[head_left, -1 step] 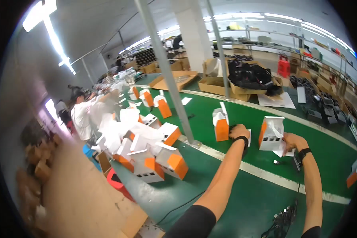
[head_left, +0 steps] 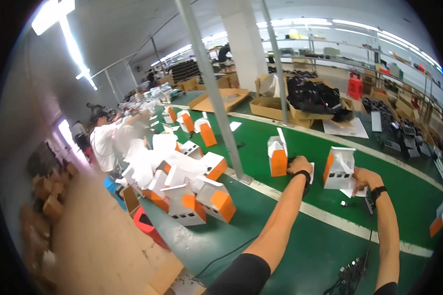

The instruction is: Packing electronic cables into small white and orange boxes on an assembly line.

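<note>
On the green belt, my left hand [head_left: 300, 166] is between two open white-and-orange cartons. Its fingers curl down beside the left carton [head_left: 277, 156], next to a small dark thing; what they hold is hidden. A white paper piece lies at that wrist. My right hand [head_left: 366, 178] is closed at the right side of the other carton [head_left: 337, 169], which stands upright with its top open. White paper [head_left: 348, 190] shows under those fingers, but I cannot make out what they grip. Below the right wrist lies a dark flat device [head_left: 368, 204], near a small white plug [head_left: 344, 203].
Several open cartons [head_left: 187, 204] crowd the bench at left; more stand farther up the belt. A metal post [head_left: 209, 83] rises beside the belt. Black cables [head_left: 349, 278] lie at the near edge. Across the belt sits a carton of black items [head_left: 312, 96]. A person [head_left: 103, 142] works at far left.
The whole view has shifted slightly, so things sit a little farther right in the picture. Both hands stay at nearly the same places by the two cartons.
</note>
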Demonstrator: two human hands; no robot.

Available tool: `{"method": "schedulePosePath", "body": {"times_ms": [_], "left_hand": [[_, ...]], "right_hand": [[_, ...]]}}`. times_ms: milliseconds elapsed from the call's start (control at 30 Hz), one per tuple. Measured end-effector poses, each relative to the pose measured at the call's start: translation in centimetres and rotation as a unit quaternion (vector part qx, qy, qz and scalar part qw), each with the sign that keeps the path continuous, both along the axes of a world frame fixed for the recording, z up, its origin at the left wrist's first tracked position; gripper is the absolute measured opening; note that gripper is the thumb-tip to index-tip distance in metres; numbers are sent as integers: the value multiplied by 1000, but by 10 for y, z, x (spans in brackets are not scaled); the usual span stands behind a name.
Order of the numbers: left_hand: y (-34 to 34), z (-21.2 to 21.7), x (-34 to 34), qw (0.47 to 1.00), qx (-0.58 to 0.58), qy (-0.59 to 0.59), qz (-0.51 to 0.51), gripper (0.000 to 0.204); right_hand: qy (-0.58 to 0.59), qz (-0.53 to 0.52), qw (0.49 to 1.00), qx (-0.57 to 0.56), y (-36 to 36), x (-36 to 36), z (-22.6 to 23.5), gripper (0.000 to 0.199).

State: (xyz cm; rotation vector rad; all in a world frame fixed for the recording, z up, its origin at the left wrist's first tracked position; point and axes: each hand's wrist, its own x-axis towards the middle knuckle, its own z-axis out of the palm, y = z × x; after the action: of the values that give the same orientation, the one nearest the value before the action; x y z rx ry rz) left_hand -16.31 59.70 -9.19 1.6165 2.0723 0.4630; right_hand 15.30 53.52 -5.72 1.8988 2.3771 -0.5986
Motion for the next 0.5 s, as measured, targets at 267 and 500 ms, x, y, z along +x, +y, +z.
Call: {"method": "schedulePosePath", "body": {"times_ms": [267, 500], "left_hand": [[-36, 22, -12, 999, 36, -7, -31, 68], [-96, 12, -27, 943, 265, -38, -196, 41]], "right_hand": [[-115, -87, 988, 59, 19, -2, 0, 90], [-169, -87, 978, 82, 34, 14, -18, 76]]}}
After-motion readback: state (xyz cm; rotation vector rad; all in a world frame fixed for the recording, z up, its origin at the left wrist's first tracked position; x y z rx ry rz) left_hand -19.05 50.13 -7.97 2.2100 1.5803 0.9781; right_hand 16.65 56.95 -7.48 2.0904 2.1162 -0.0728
